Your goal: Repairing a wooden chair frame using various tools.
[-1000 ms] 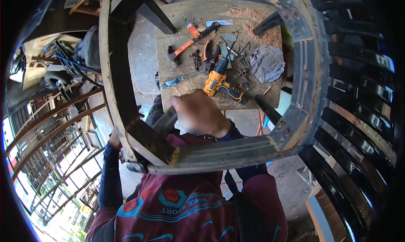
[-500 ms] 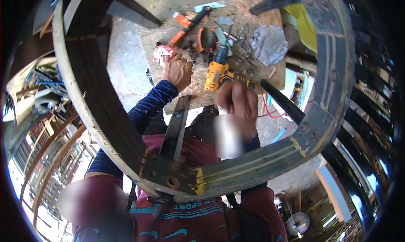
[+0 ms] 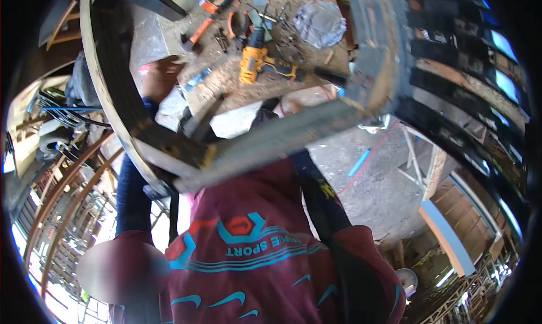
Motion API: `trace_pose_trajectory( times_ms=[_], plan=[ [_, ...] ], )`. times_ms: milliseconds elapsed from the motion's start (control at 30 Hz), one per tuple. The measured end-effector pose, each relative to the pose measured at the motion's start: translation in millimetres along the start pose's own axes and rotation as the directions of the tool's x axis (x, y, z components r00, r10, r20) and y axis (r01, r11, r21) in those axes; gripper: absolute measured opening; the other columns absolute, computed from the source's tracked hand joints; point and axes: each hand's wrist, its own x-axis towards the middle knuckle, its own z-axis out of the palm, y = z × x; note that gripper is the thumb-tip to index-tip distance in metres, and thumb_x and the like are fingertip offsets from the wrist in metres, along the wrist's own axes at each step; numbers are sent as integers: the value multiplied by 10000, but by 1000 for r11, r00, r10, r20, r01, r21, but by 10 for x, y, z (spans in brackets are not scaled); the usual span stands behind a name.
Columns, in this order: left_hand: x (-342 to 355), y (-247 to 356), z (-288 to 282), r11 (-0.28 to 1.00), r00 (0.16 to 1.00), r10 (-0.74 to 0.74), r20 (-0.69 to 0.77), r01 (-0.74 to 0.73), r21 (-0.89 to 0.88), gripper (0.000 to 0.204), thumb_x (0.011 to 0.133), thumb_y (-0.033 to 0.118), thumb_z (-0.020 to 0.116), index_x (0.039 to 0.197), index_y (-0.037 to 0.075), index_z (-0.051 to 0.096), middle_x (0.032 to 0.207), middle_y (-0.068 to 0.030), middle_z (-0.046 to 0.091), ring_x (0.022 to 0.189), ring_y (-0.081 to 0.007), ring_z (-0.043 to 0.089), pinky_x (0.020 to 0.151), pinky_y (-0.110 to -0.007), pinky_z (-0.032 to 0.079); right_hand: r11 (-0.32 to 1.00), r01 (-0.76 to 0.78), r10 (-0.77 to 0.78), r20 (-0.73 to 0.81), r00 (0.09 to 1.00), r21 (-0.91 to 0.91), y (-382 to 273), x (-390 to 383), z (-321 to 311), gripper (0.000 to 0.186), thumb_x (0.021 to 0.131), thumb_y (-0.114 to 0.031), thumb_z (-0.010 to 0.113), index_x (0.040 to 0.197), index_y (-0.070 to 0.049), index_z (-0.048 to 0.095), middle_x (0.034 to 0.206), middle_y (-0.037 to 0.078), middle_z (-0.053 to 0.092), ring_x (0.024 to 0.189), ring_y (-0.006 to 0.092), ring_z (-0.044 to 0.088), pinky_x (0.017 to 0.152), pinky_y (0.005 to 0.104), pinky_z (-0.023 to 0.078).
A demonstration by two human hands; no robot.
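My left hand (image 3: 161, 78) is closed on what looks like a red-and-white cloth (image 3: 148, 69), beside the worktable (image 3: 149, 44). My right hand (image 3: 292, 106) is blurred and mostly hidden behind the lower rail of a dark wooden frame (image 3: 265, 138), so its grip is unclear. Seen through the frame, the table holds a yellow cordless drill (image 3: 253, 64), an orange-handled hammer (image 3: 200, 30), orange pliers (image 3: 238, 27), a blue screwdriver (image 3: 197, 79), a crumpled grey rag (image 3: 319, 25) and sawdust.
Black glossy slats (image 3: 463, 75) curve down the right side. A blue-faced board (image 3: 446, 233) stands lower right. Tyres (image 3: 55, 138), cables and curved wooden pieces (image 3: 59, 205) crowd the left. A red hose (image 3: 372, 154) crosses the concrete floor.
My left hand, with the red-and-white item, has moved left from among the tools. My right hand has risen slightly behind the frame. The frame and table sit higher in view.
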Motion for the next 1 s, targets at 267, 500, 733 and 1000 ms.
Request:
trace_pose_trajectory(
  times_ms=[267, 500, 733, 1000],
  plan=[
    [-1985, -973, 497, 834, 961, -270, -62, 265, 484, 312, 951, 288, 661, 1087, 10, 704, 863, -72, 716, 683, -142, 622, 616, -311, 514, 966, 239, 46, 972, 228, -102, 285, -52, 19, 495, 927, -441, 538, 1119, -19, 710, 1172, 236, 676, 1134, 389, 630, 965, 487, 497],
    [-2739, 342, 1217, 816, 828, -561, 3, 553, -167, 299, 862, 310, 720, 1026, 65, 766, 813, -125, 749, 725, -185, 711, 670, -331, 547, 933, -217, 347, 876, 335, -287, 547, -278, -163, 630, 933, -520, 478, 1251, -4, 648, 1271, 278, 621, 1244, 337, 587, 1047, 418, 462],
    [-3322, 249, 1745, 907, 866, -419, 272, 414, 77, 386, 849, 364, 694, 1085, 64, 746, 962, -187, 743, 909, -295, 725, 823, -384, 565, 947, -186, 318, 678, 663, -262, 1274, -1060, 457, 596, 831, -531, 562, 1023, 6, 736, 1087, 283, 680, 1131, 367, 637, 985, 443, 486],
    [-4334, 140, 2270, 792, 633, -608, 479, 445, 418, 475, 805, 502, 683, 1145, 176, 750, 1082, -151, 736, 1048, -360, 686, 955, -436, 529, 882, -440, 439, 640, 631, -170, 1351, -2277, 261, 606, 920, -507, 549, 1015, 73, 698, 1102, 306, 667, 1105, 427, 629, 957, 474, 492]
  ],
)
